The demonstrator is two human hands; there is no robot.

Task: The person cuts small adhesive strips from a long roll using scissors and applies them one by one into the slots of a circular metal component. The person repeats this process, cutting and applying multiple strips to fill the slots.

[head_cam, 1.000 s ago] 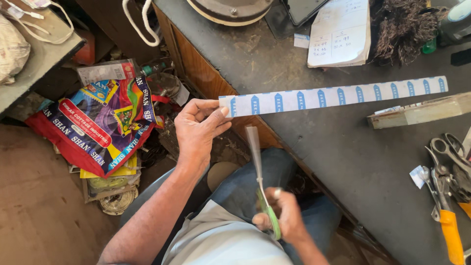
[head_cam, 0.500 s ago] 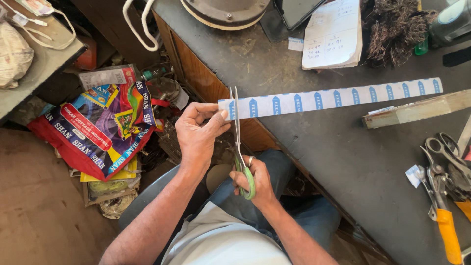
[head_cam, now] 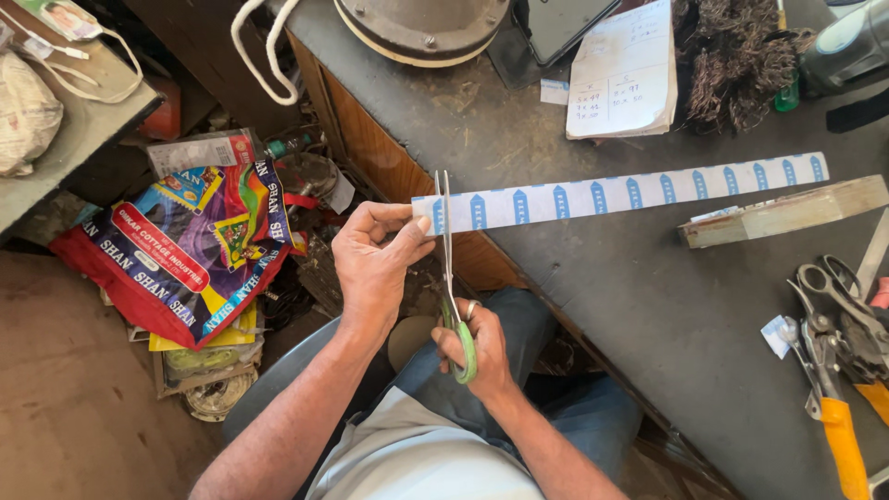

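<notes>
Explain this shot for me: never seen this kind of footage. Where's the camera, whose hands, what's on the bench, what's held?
There is no machine here. A person wears one camera on the head, and it looks down at their own two bare hands and lap, so there is a single view.

The left hand pinches the near end of a long white strip with blue arrow marks. The rest of the strip lies across the dark workbench. The right hand grips green-handled scissors, whose blades cross the strip close to the pinched end.

Also on the bench are a sheet of paper with handwriting, a wooden block, and metal hand tools, one with an orange handle, at the right edge. A colourful printed bag lies on the floor to the left.
</notes>
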